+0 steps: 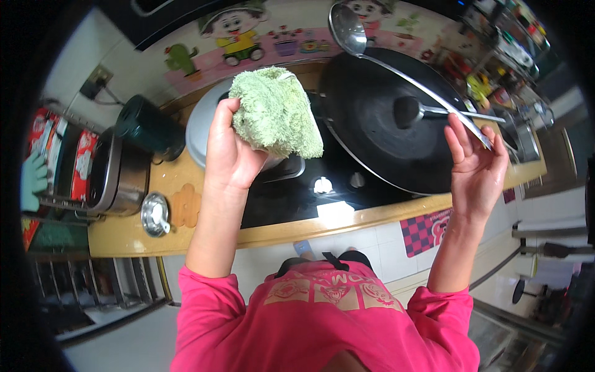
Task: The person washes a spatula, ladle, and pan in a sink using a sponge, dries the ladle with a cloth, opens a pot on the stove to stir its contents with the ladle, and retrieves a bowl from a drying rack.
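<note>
My left hand (237, 153) grips a fluffy light-green cloth (274, 111), raised above the left side of the black glass cooktop (283, 200). Behind the cloth, a pot with a grey lid (200, 125) is partly hidden. My right hand (479, 172) holds a metal ladle (399, 72) by the end of its long handle, its bowl pointing up and away to the left. Below the ladle sits a large black wok (381, 144) on the right of the cooktop. A spatula (446, 111) with a metal handle rests inside the wok.
Left of the cooktop are a small metal bowl (149, 222) with a white spoon, a flower-shaped wooden trivet (186, 205), a dark green container (151, 125) and a metal-sided appliance (128, 172). Crowded shelves (516, 51) stand at the far right. The wooden counter edge (288, 236) runs before me.
</note>
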A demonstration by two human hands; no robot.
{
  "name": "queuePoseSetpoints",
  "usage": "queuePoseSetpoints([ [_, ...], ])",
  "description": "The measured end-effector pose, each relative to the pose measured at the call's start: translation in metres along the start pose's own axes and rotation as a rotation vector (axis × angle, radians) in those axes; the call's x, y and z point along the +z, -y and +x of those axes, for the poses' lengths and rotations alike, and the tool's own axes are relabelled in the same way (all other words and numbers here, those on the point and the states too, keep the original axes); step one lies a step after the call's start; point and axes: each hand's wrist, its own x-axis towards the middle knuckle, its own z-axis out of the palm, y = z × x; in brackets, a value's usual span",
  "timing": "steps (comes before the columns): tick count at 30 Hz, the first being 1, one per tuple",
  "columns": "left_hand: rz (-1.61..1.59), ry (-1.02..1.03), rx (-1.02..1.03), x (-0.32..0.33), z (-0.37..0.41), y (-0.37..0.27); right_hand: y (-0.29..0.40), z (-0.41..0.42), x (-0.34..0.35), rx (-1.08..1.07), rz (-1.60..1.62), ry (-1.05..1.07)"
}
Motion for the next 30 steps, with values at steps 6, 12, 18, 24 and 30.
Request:
queuePoseSetpoints([
  [6,0.004,0.127,-0.152,0.077,0.011,0.112,0.074,-0.016,-0.083,-0.041,-0.007,-0.186],
  [12,0.007,0.282,-0.434,0.182,-0.001,0.304,0.192,-0.020,-0.205,-0.156,-0.117,-0.318],
  [18,-0.006,0.248,-0.663,0.244,0.026,0.485,0.282,-0.012,-0.323,-0.205,-0.234,-0.418],
  [24,0.151,0.122,-0.594,0.279,0.089,0.590,0.307,0.026,-0.437,-0.177,-0.210,-0.525],
  [30,0.213,0.081,-0.383,0.306,0.186,0.673,0.314,0.107,-0.520,-0.097,-0.264,-0.549],
])
